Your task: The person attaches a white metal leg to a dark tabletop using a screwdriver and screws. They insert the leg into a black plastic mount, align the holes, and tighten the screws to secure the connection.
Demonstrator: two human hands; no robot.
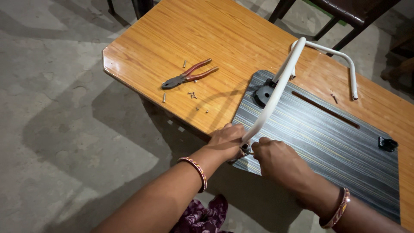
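Note:
A dark striped board (327,142) lies on an orange wooden table (215,34). A white bent metal tube leg (276,90) rises from a black bracket (264,92) on the board and comes down to the board's near corner. My left hand (226,140) grips the lower end of this tube at that corner. My right hand (276,157) pinches a small metal fitting (246,150) right beside the tube end. Both wrists wear bangles.
Red-handled pliers (187,77) and several loose screws (192,95) lie on the table to the left. A second white tube leg (345,64) rests at the far right. A black clip (387,143) sits on the board's right edge. Dark chair legs (340,21) stand behind; concrete floor lies to the left.

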